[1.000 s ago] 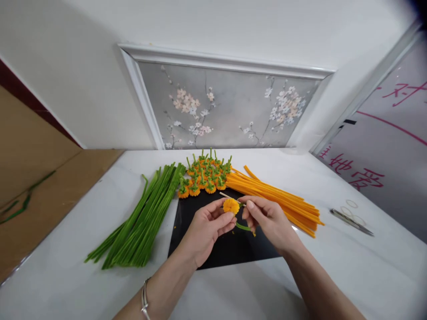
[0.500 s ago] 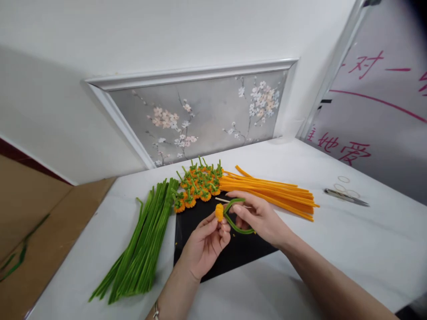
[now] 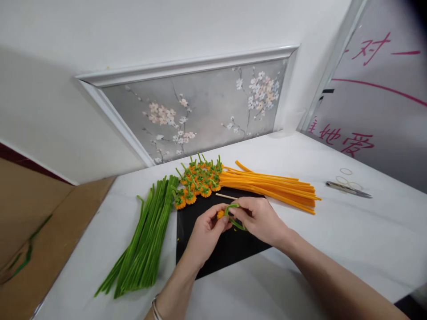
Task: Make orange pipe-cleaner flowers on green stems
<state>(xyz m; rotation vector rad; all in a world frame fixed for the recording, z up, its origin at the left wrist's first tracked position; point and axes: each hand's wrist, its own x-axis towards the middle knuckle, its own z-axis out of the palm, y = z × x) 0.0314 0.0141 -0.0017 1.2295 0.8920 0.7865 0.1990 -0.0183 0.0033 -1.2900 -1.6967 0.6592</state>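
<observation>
Above a black mat (image 3: 220, 253) my two hands meet over a small orange pipe-cleaner pumpkin (image 3: 220, 214). My left hand (image 3: 208, 229) is closed around the pumpkin, its thumb and fingers partly covering it. A green pipe cleaner (image 3: 232, 206) bends out from the pumpkin's side. My right hand (image 3: 262, 220) pinches this green pipe cleaner, one end looping over the fingers and another running below them. Just behind my hands a thin pale stick (image 3: 226, 196) lies on the mat.
Finished-looking orange pumpkins with green stems (image 3: 200, 178) cluster behind the mat. Green pipe cleaners (image 3: 147, 240) lie at left, orange pipe cleaners (image 3: 270, 184) at right. Tweezers (image 3: 348, 190) and thin rubber bands (image 3: 347, 180) lie farther right. A cardboard box (image 3: 50, 231) stands at the left edge.
My left hand has turned over so its back faces up and its fingers cover more of the pumpkin. My right hand has drawn closer, and the green loop has become smaller.
</observation>
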